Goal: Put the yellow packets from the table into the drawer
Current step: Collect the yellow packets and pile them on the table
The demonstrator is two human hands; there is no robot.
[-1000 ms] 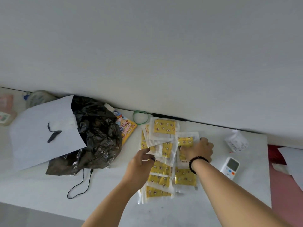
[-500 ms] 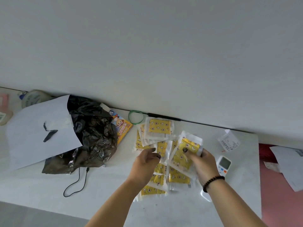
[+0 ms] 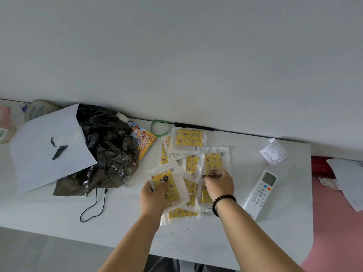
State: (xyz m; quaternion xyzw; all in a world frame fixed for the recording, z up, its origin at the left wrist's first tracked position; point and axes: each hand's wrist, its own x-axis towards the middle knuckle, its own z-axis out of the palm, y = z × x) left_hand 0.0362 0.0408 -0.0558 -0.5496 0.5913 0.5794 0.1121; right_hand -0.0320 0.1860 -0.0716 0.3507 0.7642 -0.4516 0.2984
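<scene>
Left hand (image 3: 154, 195) pinches a packet (image 3: 170, 186), long axis pointing away. Right hand (image 3: 220, 183) pinches another, right of it, nearer remote (image 3: 260, 194).

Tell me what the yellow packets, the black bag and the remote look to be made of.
Yellow packets: seemingly clear glossy plastic film over a yellow printed insert; the see-through borders catch the light.
Black bag: thin plastic film, judging by its crumpled folds and shiny highlights.
Remote: hard white plastic, smooth and matte, with a small grey screen and coloured buttons.
</scene>
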